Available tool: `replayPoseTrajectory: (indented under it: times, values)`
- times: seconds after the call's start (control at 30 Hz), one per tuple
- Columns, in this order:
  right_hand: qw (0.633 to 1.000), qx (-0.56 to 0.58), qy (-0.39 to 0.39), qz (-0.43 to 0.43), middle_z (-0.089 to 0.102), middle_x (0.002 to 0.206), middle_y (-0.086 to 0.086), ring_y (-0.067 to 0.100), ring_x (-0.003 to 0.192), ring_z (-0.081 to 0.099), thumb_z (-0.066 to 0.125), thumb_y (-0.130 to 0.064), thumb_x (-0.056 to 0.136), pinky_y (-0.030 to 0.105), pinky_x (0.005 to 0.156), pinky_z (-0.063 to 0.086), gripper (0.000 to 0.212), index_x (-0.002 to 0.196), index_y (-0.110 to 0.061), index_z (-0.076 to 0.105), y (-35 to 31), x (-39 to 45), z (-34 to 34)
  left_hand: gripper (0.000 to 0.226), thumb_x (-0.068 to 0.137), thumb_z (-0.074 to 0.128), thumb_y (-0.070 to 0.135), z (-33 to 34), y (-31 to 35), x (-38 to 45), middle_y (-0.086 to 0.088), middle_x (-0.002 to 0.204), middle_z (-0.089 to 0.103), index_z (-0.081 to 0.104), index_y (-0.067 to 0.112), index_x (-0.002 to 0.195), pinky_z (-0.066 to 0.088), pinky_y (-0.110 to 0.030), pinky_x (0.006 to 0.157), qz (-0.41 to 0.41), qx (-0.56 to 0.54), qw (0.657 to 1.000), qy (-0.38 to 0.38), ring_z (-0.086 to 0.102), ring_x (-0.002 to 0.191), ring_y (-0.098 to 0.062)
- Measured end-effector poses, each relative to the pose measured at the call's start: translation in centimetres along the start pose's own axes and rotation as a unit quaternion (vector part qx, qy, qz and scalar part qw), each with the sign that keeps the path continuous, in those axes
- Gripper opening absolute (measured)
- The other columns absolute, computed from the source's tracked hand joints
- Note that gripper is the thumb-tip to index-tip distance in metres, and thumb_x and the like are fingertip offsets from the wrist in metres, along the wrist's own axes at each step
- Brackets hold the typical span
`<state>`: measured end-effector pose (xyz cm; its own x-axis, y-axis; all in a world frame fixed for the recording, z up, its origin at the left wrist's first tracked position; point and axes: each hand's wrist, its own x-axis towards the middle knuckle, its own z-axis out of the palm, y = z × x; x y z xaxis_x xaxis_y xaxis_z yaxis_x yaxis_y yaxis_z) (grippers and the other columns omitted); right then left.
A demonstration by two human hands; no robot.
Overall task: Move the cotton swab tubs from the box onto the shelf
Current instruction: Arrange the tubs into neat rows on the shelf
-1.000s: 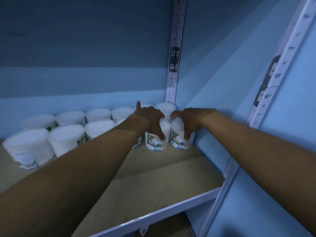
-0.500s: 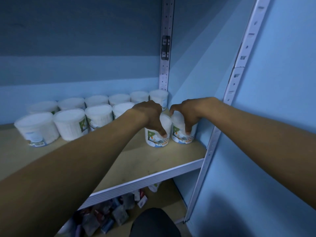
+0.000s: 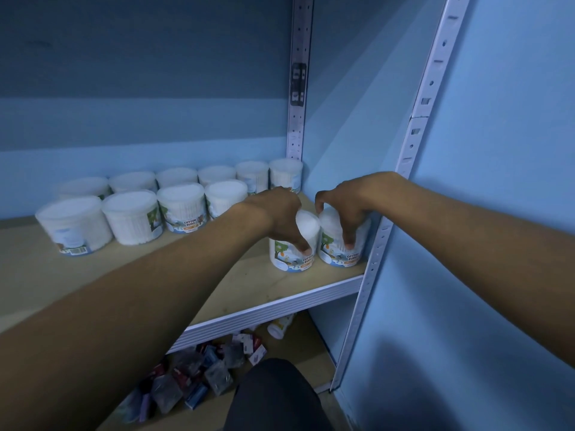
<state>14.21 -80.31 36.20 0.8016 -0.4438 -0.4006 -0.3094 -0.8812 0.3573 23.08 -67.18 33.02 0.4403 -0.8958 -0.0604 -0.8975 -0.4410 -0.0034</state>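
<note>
At the right front corner of the pale wooden shelf [image 3: 242,284], our left hand [image 3: 280,213] and right hand [image 3: 345,203] each grip one white round plastic cotton swab tub [image 3: 294,250] from above, fingers curled down its sides. Packed with swabs, they look light, stiff and smooth — best held around the wall. More tubs [image 3: 182,206] stand behind.
</note>
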Motion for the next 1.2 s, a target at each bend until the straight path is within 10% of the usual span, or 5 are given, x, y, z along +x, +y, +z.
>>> replayPoseTrajectory:
  times: [1.2]
  values:
    - [0.999,-0.036,-0.021,0.022,0.051,0.133,0.004,0.026,0.11,0.055,0.097,-0.034,0.059,0.045,0.094,0.051,0.111,0.147,-0.032,0.03,-0.5,-1.2,0.3,0.099,0.061,0.079,0.068,1.3,0.0,-2.0,-0.003,0.136,0.056,0.049,0.014,0.139,0.048,-0.042,0.1,0.035,-0.088,0.995,0.005,0.054,0.121,-0.023]
